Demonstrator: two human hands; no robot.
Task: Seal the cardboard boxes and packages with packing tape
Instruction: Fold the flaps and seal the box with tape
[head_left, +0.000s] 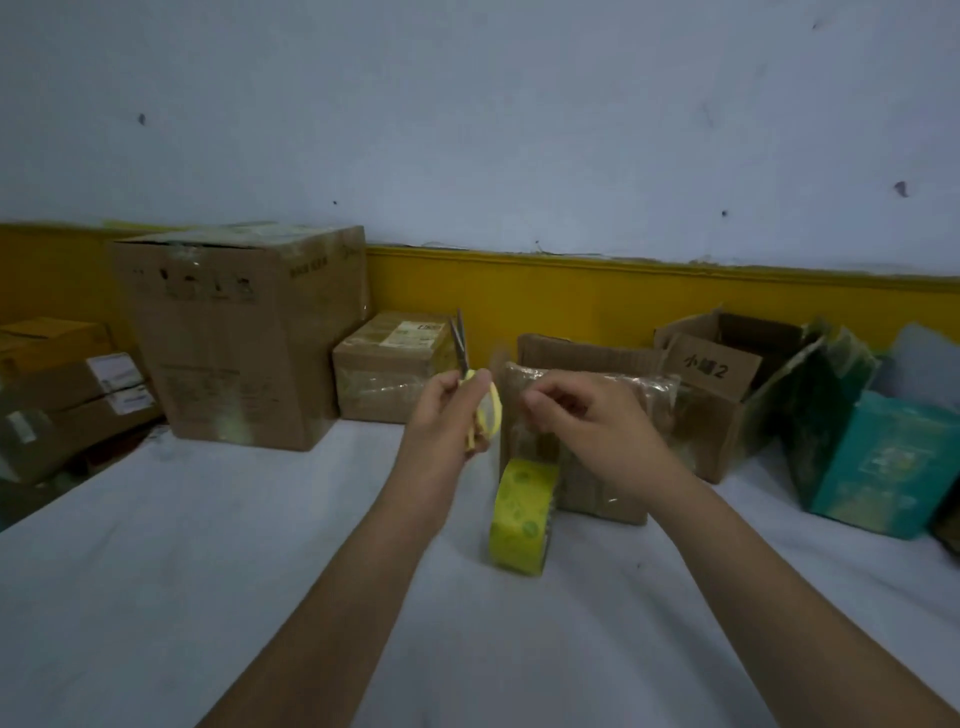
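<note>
Cutting step: left hand, grip curled round yellow-handled metal scissors; right hand, grip seemingly pinching tape off yellow-green packing tape roll. Next: blades across that strip.

White sheet carries a tall box; a taped box sits just right of it, open box and teal box farther right.

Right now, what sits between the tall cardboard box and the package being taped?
Head view: a small labelled box beside the tall cardboard box, then the left hand gripping yellow-handled scissors, just short of the package.
</note>
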